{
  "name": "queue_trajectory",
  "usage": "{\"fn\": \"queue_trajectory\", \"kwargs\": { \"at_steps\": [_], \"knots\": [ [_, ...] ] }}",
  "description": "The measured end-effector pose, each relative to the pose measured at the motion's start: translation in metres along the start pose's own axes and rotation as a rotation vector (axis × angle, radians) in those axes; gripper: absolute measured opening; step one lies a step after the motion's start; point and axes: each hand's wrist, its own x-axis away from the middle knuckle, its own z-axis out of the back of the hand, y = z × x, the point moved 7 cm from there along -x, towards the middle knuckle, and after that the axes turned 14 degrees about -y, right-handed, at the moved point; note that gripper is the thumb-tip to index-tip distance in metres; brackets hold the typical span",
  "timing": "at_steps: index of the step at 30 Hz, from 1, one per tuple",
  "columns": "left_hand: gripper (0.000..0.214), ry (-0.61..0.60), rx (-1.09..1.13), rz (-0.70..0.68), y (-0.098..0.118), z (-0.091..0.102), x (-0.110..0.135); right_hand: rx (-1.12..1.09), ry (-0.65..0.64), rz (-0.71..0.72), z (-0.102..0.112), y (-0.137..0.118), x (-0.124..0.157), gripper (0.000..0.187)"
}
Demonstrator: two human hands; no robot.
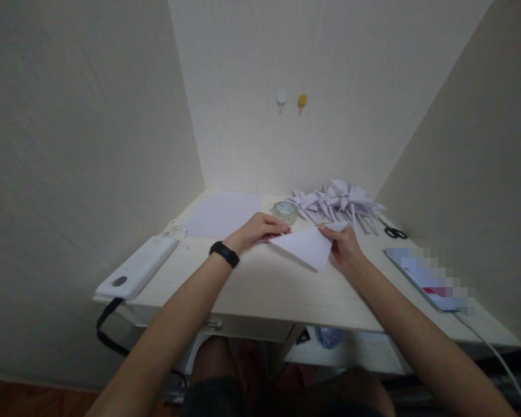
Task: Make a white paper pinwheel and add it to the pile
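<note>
Both hands hold a folded white sheet of paper [306, 248] just above the middle of the desk. Its shape is a triangle with one corner pointing down toward me. My left hand [263, 229], with a black band on the wrist, is closed at the paper's left corner. The fingertips there are partly hidden. At the right end, my right hand [346, 246] pinches the paper, thumb on top. Right behind the hands stands a roll of clear tape [285, 212]. Several white paper pinwheels [336, 200] with paper sticks lie piled beyond my right hand.
Flat white paper [226, 213] lies at the back left. A white device [139, 269] with a black strap sits at the left edge, near small white scraps [176, 229]. Black scissors [395, 232] and a tablet-like device [425, 279] with a cable are on the right. Walls enclose the desk.
</note>
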Motion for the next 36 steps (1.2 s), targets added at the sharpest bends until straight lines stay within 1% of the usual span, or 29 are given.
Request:
{"fn": "queue_trajectory", "kwargs": {
  "at_steps": [2, 4, 6, 8, 12, 17, 21, 25, 27, 29, 31, 32, 33, 35, 36],
  "knots": [
    [0.028, -0.121, -0.123, 0.101, -0.006, -0.008, 0.000, 0.052, -0.075, -0.030, -0.009, 0.003, 0.003, 0.033],
    [0.030, -0.182, -0.198, 0.133, -0.012, -0.016, -0.001, 0.080, -0.130, -0.072, -0.019, 0.009, 0.006, 0.034],
    [0.029, -0.181, -0.265, 0.113, -0.017, -0.022, -0.005, 0.088, -0.150, -0.104, -0.025, 0.015, 0.009, 0.035],
    [0.027, -0.156, -0.303, 0.091, -0.022, -0.026, -0.009, 0.095, -0.147, -0.122, -0.028, 0.018, 0.011, 0.036],
    [0.025, -0.106, -0.279, 0.099, -0.027, -0.026, -0.012, 0.076, -0.107, -0.134, -0.025, 0.017, 0.010, 0.036],
    [0.024, -0.093, -0.224, 0.096, -0.024, -0.024, -0.010, 0.009, -0.004, -0.099, -0.012, 0.008, 0.003, 0.030],
    [0.022, -0.107, -0.172, 0.103, -0.025, -0.021, -0.010, 0.011, 0.041, -0.079, 0.000, 0.000, -0.002, 0.026],
    [0.025, -0.114, -0.059, 0.153, -0.029, -0.013, -0.009, -0.006, 0.097, -0.023, 0.026, -0.011, -0.010, 0.023],
    [0.026, -0.090, -0.031, 0.139, -0.026, -0.007, -0.008, -0.036, 0.121, -0.008, 0.040, -0.014, -0.016, 0.023],
    [0.026, -0.037, -0.002, 0.111, -0.023, 0.000, -0.007, -0.092, 0.215, 0.052, 0.054, -0.016, -0.020, 0.027],
    [0.029, 0.009, 0.037, 0.087, -0.022, 0.003, -0.007, -0.133, 0.318, 0.146, 0.060, -0.017, -0.019, 0.034],
    [0.033, 0.014, 0.054, 0.075, -0.022, 0.002, -0.007, -0.141, 0.353, 0.187, 0.059, -0.016, -0.018, 0.038],
    [0.036, 0.001, 0.065, 0.064, -0.022, -0.002, -0.009, -0.136, 0.361, 0.212, 0.055, -0.015, -0.016, 0.041],
    [0.043, -0.043, 0.064, 0.029, -0.023, -0.012, -0.012, -0.118, 0.324, 0.204, 0.038, -0.008, -0.014, 0.041],
    [0.044, -0.049, 0.059, 0.005, -0.023, -0.017, -0.014, -0.109, 0.274, 0.179, 0.028, -0.003, -0.013, 0.040]
  ]
}}
